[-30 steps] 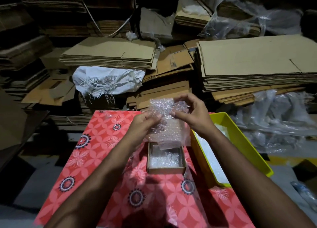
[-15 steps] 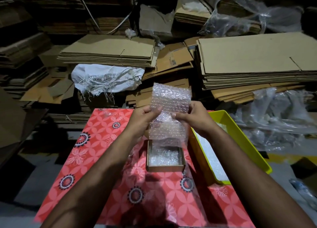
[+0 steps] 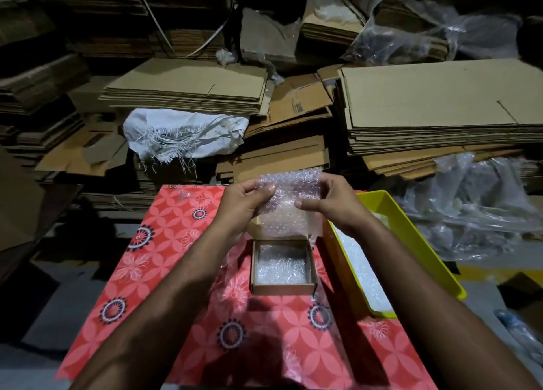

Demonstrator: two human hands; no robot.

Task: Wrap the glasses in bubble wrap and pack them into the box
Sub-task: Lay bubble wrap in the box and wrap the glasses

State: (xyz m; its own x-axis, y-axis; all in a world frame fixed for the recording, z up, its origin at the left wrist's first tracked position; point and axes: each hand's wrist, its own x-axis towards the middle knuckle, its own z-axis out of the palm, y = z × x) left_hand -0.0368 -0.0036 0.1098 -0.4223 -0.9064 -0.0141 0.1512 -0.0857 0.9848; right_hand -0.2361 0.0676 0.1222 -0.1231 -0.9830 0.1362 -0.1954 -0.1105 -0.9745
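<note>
A sheet of clear bubble wrap (image 3: 289, 201) is held up in the air by both hands, above the far edge of the small open brown cardboard box (image 3: 282, 288). The left hand (image 3: 244, 200) is closed on the left edge of the sheet, with the thumb pressed on the front. The right hand (image 3: 329, 203) grips the right edge in the same way, fingers behind and thumb in front. The sheet is probably kept raised and stretched between the two hands so that it can be folded or rolled around something. Whether a pair of glasses is already inside the wrap cannot be told; no frame or lens is seen through the plastic.

The box is placed directly below the hands, on the red cloth with white flower pattern (image 3: 164, 242) that covers the surface, so the wrapped piece needs only to be lowered into it. Its bottom is already lined with a layer of bubble wrap, apparently as a cushion. The long yellow plastic tray (image 3: 411, 237) is set just beside the box on the right, within easy reach of the right hand; something white and bubbly lies in it, perhaps more wrap.

Behind the surface, stacks of flattened brown cardboard (image 3: 440, 101), a frayed white woven sack (image 3: 182, 131) and loose clear plastic bags (image 3: 470, 201) are stored.
</note>
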